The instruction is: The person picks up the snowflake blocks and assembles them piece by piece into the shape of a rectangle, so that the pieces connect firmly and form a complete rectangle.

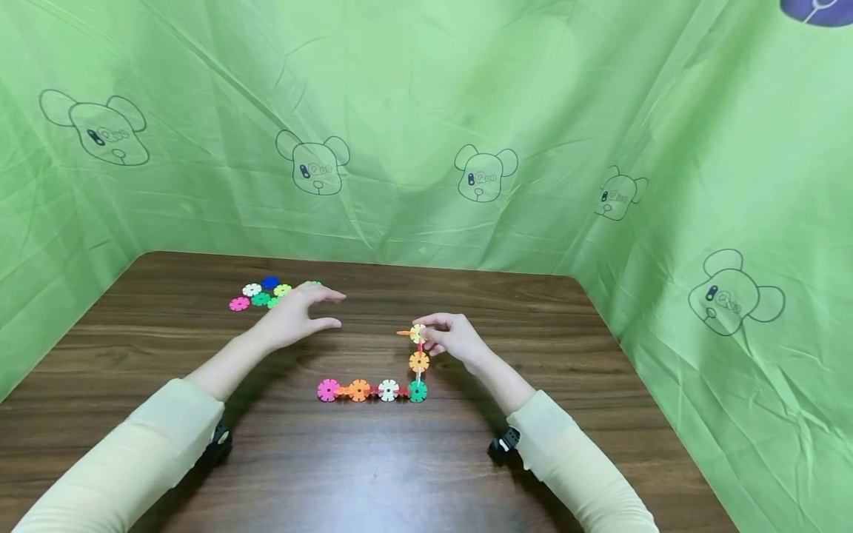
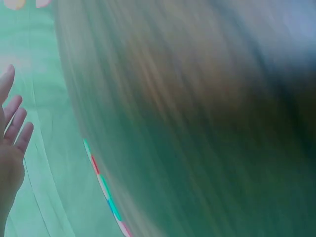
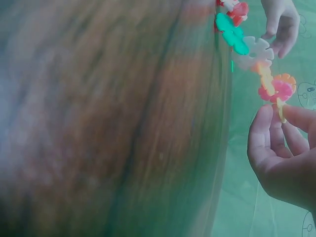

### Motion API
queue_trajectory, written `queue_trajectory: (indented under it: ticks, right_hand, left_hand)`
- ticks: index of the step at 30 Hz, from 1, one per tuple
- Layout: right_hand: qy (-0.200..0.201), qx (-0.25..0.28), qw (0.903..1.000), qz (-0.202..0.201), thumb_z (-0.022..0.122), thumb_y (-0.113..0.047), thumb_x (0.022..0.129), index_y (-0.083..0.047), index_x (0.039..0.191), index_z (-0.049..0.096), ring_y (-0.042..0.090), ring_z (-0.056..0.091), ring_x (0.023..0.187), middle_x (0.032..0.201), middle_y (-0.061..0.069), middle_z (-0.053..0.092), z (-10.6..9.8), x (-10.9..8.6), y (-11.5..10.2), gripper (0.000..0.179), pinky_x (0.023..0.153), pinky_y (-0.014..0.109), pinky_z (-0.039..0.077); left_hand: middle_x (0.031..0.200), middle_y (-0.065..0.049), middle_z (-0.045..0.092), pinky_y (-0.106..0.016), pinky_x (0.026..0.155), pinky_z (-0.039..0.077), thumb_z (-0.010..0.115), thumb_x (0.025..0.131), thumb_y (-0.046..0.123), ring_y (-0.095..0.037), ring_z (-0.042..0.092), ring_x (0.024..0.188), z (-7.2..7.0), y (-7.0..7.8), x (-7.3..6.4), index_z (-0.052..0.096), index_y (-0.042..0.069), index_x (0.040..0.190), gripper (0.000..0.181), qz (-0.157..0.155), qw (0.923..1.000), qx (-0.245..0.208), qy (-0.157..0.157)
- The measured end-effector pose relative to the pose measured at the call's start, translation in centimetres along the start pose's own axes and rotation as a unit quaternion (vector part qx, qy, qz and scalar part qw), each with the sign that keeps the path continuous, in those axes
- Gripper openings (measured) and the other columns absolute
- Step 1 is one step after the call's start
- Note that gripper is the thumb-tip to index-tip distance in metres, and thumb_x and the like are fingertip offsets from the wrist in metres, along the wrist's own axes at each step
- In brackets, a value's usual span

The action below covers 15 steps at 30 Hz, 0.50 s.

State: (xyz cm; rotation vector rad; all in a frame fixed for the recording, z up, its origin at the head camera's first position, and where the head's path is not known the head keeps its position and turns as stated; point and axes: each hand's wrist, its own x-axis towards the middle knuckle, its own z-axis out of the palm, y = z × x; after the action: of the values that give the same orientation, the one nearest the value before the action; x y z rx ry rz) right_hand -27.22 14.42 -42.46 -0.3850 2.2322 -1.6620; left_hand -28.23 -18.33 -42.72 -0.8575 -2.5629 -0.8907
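Observation:
Notched plastic snowflake discs are joined into an L-shaped chain on the table, running from a pink disc [image 1: 328, 390] to a green corner disc [image 1: 417, 391], then away from me past an orange disc [image 1: 419, 362]. At the far end my right hand [image 1: 460, 339] pinches a yellow disc [image 3: 281, 111] between thumb and fingers. An orange disc [image 1: 403, 333], seen edge-on, juts left from it. My left hand [image 1: 296, 314] is over the table by the loose discs, thumb and fingers apart and holding nothing. Its spread fingers [image 2: 23, 137] show at the left wrist view's edge.
Loose discs, among them a white disc [image 1: 252, 289], a blue disc [image 1: 269, 283] and a pink disc [image 1: 239, 304], lie at the back left, partly hidden by the left hand. Green cloth [image 1: 400, 89] hangs behind and to both sides of the brown wooden table [image 1: 533, 326].

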Motion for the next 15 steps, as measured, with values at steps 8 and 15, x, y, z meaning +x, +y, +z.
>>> queue_trajectory:
  ticks: [8, 15]
  right_hand:
    - [0.01, -0.001, 0.9999, -0.014, 0.059, -0.003, 0.091, 0.003, 0.115, 0.063, 0.017, 0.062, 0.07, 0.083, 0.007, 0.066, 0.0, 0.1, 0.2, 0.026, 0.074, 0.047, 0.056]
    - [0.008, 0.002, 0.9999, -0.009, 0.057, -0.002, 0.092, 0.004, 0.115, 0.063, 0.019, 0.064, 0.073, 0.084, 0.006, 0.066, -0.2, 0.2, 0.4, 0.025, 0.072, 0.043, 0.057]
  left_hand:
    - [0.112, -0.01, 0.067, -0.047, 0.089, 0.043, 0.081, 0.074, 0.02, -0.028, 0.055, 0.106, -2.8, -3.1, -1.5, 0.063, 0.007, 0.119, 0.05, -0.038, 0.9992, 0.007, 0.007]
    - [0.111, -0.013, 0.067, -0.052, 0.09, 0.041, 0.078, 0.078, 0.016, -0.032, 0.052, 0.109, -4.2, -6.0, -3.4, 0.064, 0.006, 0.117, 0.043, -0.071, 0.9966, 0.042, 0.006]
